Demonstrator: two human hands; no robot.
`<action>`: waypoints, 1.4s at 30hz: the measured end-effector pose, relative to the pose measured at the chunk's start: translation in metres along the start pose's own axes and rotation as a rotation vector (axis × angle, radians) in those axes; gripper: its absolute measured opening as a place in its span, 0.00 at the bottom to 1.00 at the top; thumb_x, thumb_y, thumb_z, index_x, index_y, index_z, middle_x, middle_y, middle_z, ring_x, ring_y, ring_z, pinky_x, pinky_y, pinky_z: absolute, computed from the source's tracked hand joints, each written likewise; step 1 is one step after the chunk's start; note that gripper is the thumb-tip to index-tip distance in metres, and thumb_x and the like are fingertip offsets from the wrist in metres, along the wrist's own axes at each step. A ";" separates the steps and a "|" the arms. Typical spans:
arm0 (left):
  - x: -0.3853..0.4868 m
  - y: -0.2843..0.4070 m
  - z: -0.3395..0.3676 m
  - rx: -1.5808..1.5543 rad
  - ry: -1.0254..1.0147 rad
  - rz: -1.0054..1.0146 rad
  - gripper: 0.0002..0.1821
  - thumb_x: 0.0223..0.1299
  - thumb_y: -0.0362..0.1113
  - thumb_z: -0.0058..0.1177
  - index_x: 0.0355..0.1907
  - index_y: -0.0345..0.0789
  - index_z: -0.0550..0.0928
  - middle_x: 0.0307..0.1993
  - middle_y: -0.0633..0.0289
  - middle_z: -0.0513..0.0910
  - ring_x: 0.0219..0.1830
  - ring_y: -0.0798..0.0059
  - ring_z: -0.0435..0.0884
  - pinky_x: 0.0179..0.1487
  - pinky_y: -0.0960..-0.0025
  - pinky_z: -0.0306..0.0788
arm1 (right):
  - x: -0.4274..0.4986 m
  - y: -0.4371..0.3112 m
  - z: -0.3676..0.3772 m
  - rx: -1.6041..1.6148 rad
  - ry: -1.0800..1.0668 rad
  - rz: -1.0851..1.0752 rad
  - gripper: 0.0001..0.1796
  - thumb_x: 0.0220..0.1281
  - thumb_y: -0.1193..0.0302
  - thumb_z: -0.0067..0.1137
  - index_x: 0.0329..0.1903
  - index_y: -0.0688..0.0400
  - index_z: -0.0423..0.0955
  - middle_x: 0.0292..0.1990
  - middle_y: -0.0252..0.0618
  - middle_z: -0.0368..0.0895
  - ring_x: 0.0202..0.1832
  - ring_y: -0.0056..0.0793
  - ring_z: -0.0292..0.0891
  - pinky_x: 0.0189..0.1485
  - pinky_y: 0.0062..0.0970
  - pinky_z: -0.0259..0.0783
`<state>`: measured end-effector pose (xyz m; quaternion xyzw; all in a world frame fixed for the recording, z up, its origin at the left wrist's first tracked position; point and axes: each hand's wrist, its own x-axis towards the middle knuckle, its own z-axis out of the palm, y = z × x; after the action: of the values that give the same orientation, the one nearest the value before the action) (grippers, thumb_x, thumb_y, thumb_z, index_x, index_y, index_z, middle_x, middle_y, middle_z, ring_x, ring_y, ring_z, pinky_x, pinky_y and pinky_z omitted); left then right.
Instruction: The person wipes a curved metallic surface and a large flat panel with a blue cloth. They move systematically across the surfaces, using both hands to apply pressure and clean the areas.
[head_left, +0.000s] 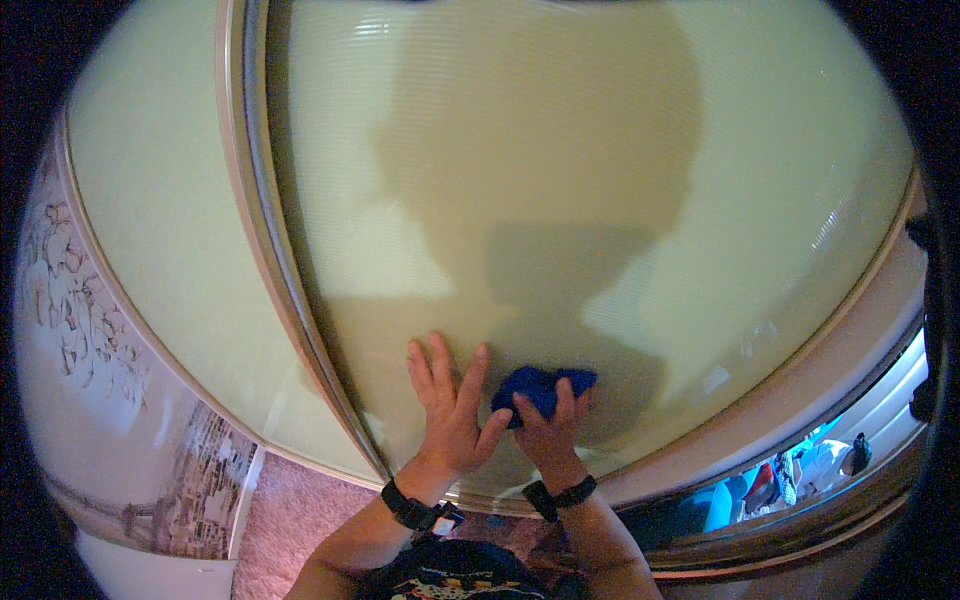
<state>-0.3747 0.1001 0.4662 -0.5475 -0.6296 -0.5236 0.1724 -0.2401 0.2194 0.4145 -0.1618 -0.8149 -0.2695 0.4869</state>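
Observation:
Before me stands a glossy pale green panel (750, 202) with fine ribbing, like a sliding wardrobe door, and the shadow of my head and arms falls across it. My left hand (450, 420) lies flat against its lower part, fingers spread, holding nothing. Just to the right, my right hand (551, 431) presses a bunched blue cloth (536, 386) to the same surface. The cloth's underside is hidden. Each wrist has a black band.
A metallic upright profile (274, 202) divides this panel from a second pale green panel (165, 195) at left. Farther left is a wall (97, 420) with printed flowers and a bridge. Pinkish carpet (292, 510) lies below. At lower right, several blue-lit items (780, 480) show beyond a frame.

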 end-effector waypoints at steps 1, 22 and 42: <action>0.000 0.002 0.001 -0.004 0.008 0.002 0.39 0.61 0.57 0.48 0.72 0.44 0.60 0.72 0.35 0.37 0.72 0.30 0.31 0.68 0.33 0.28 | -0.006 -0.002 0.000 -0.004 0.010 -0.017 0.26 0.52 0.58 0.66 0.55 0.33 0.68 0.66 0.51 0.51 0.68 0.64 0.44 0.65 0.70 0.45; 0.005 0.030 0.032 0.013 -0.076 0.054 0.39 0.60 0.61 0.46 0.71 0.45 0.62 0.72 0.35 0.37 0.70 0.24 0.28 0.65 0.28 0.26 | -0.027 0.020 -0.014 0.019 -0.024 0.195 0.34 0.49 0.55 0.67 0.60 0.39 0.63 0.66 0.62 0.49 0.67 0.69 0.46 0.63 0.70 0.46; -0.001 0.059 0.066 0.116 -0.215 0.077 0.40 0.60 0.63 0.46 0.72 0.48 0.59 0.72 0.35 0.35 0.68 0.22 0.22 0.62 0.23 0.22 | -0.047 0.048 -0.028 0.089 0.071 0.345 0.35 0.54 0.58 0.65 0.62 0.46 0.60 0.67 0.63 0.47 0.67 0.68 0.46 0.65 0.68 0.45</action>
<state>-0.3002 0.1466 0.4673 -0.6133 -0.6524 -0.4174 0.1551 -0.1732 0.2412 0.3974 -0.2679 -0.7684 -0.1514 0.5611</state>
